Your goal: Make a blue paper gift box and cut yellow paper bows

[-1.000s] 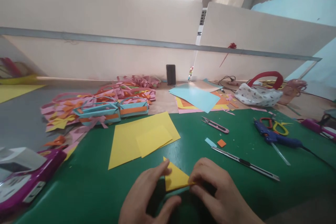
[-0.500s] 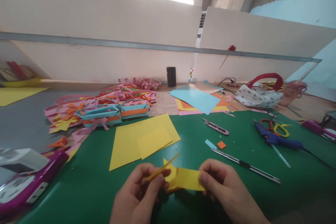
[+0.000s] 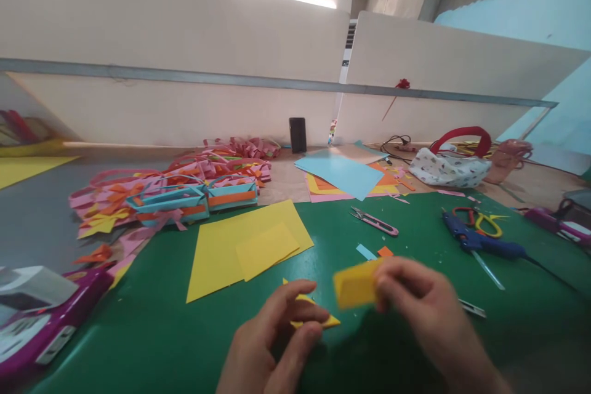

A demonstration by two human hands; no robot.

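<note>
My right hand [image 3: 410, 295] pinches a small yellow paper rectangle [image 3: 356, 286] by its right end, lifted over the green mat [image 3: 258, 354]. Thumb and fingers of my left hand [image 3: 281, 335] close about a smaller yellow paper piece [image 3: 333, 322] with pointed corners; most of it is hidden, and the index finger stretches out above. Beyond the hands lie a large yellow sheet [image 3: 210, 255] and a smaller yellow sheet [image 3: 268, 251] on top of it. A utility knife [image 3: 473, 308] is partly covered by my right hand.
Thread snips [image 3: 375, 221] lie past my right hand, near blue [image 3: 366, 252] and orange [image 3: 385, 252] scraps. A blue glue gun [image 3: 484, 243] rests right. Left are paper baskets [image 3: 170, 204] and a purple power strip [image 3: 60, 326]. Coloured sheets [image 3: 344, 172] and a phone [image 3: 298, 135] are behind.
My right hand has lifted the yellow rectangle away from the left hand's piece. The left hand has shifted right, its index finger now extended; the thin yellow edge it held upright no longer shows.
</note>
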